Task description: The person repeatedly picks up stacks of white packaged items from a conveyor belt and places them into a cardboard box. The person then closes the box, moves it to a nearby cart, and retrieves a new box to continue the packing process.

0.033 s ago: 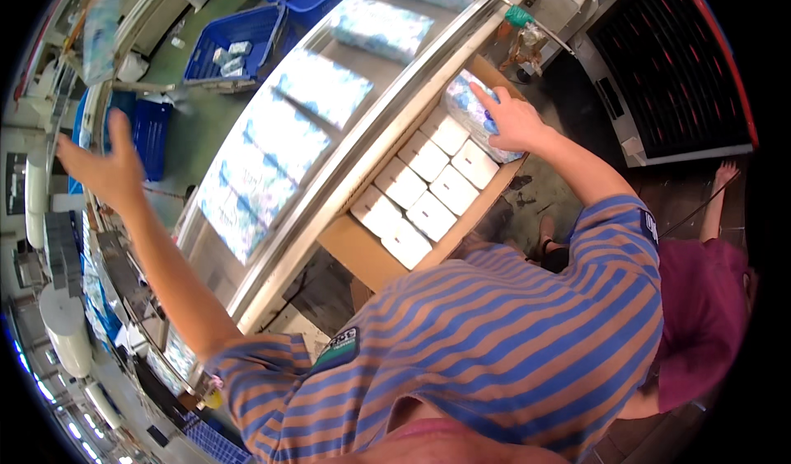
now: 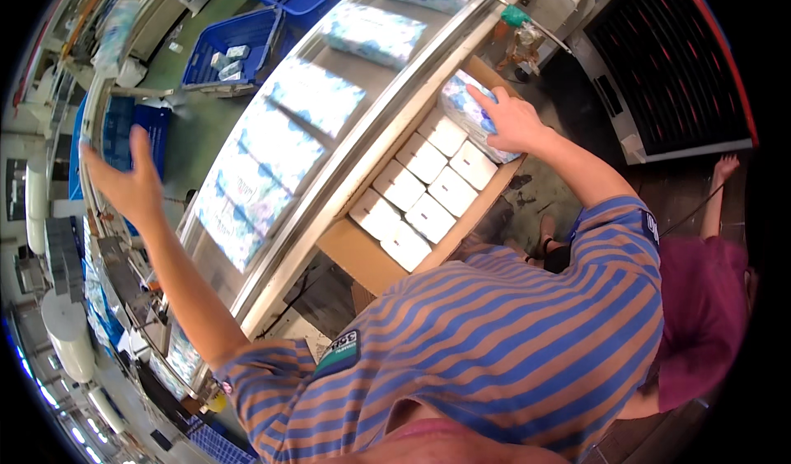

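My left hand (image 2: pixel 136 180) is raised at the left with its fingers spread, holding nothing. My right hand (image 2: pixel 519 126) lies on a wrapped pack (image 2: pixel 468 101) with a blue and purple floral print, at the far end of an open cardboard carton (image 2: pixel 360 258). Its index finger is stretched across the pack, and the fingers are apart. Several white block-shaped packs (image 2: pixel 422 157) stand in two rows in the carton, beside the printed pack. Left of the carton, larger floral wrapped bundles (image 2: pixel 280 147) lie along a conveyor (image 2: pixel 329 155).
Blue plastic crates (image 2: pixel 272 27) stand on the floor beyond the conveyor, one with small packs inside. A green-wrapped metal rod (image 2: pixel 517 16) juts out near the carton's far end. At the right are a dark slatted panel (image 2: pixel 659 68) and another person in maroon (image 2: pixel 700 316).
My left hand has shifted slightly right and down. My right hand stays on the printed pack. The bundles on the conveyor appear slightly further down and left.
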Tool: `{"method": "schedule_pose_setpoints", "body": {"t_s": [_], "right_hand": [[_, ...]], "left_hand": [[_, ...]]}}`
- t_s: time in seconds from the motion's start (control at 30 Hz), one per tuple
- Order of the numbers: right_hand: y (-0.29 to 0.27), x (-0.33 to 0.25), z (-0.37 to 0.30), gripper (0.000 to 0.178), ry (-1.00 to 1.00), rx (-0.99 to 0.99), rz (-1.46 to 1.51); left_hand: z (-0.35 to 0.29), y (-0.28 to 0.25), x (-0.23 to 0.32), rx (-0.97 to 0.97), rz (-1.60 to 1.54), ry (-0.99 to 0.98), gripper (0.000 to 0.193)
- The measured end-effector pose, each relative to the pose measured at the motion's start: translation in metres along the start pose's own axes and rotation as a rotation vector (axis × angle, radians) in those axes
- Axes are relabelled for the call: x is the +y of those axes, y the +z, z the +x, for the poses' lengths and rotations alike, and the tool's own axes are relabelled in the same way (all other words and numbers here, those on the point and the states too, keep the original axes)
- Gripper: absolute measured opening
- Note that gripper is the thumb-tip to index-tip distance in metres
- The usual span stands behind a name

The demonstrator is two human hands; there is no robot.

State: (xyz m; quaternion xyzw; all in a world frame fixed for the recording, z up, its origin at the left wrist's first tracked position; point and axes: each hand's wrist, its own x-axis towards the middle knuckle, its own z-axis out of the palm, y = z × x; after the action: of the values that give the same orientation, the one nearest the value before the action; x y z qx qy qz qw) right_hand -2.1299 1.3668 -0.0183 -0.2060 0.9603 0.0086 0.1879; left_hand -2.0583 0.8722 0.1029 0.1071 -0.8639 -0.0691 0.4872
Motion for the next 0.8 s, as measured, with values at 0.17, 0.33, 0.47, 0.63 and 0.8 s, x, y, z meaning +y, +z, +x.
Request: {"method": "schedule_pose_setpoints", "body": {"t_s": [0.17,0.33,0.47,0.63,0.8], "right_hand": [[-0.015,-0.009,0.009,0.080,0.042,-0.012,-0.044],[-0.015,-0.001,0.007,0.076,-0.019,0.037,0.007],[0.000,0.017,-0.004,0.073,-0.058,0.196,0.105],[-0.006,0.015,-0.018,0.070,-0.013,0.207,0.146],[-0.016,0.012,-0.013,0.066,-0.025,0.209,0.127]], "left_hand": [[-0.113,-0.009,-0.038,-0.429,0.020,-0.289,0.074],[-0.153,-0.038,-0.042,-0.443,-0.052,-0.410,0.066],[-0.161,-0.054,-0.029,-0.406,-0.115,-0.502,0.061],[-0.171,-0.061,-0.032,-0.375,-0.157,-0.518,0.057],[-0.164,-0.065,-0.020,-0.378,-0.200,-0.522,0.053]]}}
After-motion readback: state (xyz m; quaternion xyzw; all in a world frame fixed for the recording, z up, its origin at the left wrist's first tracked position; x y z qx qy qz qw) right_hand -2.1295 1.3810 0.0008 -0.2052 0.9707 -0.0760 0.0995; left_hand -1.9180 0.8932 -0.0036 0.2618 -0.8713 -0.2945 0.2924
